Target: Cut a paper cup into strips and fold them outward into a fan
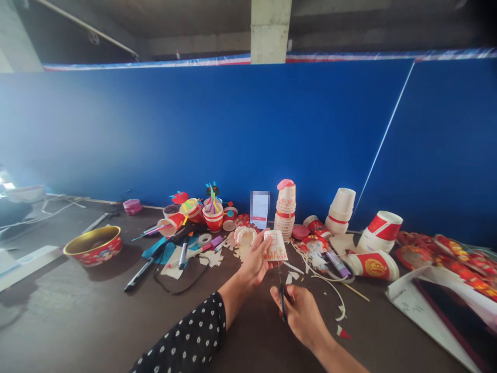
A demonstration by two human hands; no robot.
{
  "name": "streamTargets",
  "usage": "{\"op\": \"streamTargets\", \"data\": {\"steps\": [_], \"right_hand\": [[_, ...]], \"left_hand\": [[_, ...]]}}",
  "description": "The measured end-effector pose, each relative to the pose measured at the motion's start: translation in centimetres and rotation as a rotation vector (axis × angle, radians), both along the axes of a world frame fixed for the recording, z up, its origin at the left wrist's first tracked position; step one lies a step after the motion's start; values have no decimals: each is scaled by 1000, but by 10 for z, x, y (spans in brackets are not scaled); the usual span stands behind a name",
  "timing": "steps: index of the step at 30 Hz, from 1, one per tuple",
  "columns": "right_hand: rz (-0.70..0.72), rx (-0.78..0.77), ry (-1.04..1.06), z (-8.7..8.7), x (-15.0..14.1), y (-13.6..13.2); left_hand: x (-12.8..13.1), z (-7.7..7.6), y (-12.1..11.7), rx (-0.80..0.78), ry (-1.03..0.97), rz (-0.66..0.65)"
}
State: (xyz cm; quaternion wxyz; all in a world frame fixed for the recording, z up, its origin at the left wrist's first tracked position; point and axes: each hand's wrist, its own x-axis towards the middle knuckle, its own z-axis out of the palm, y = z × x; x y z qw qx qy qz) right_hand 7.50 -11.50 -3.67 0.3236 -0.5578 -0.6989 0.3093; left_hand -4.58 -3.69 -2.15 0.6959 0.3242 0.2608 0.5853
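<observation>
While the left hand (pixel 254 261) pinches the card (pixel 275 244) between thumb and fingers, presumably to steady it, the right hand (pixel 301 311), curled round the scissors (pixel 282 294) below those fingers, points the blades at the card's lower edge.

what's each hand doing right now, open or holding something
Left hand: closed, holding the white paper piece with red drawing.
Right hand: closed on the scissors.
</observation>
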Motion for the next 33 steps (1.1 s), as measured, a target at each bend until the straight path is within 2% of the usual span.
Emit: {"op": "streamTargets", "data": {"steps": [8,33], "right_hand": [[4,-20,17,1,0,0],[-18,40,37,-20,3,7]], "left_hand": [[1,0,0,-6,7,-14],[1,1,0,12,11,6]]}}
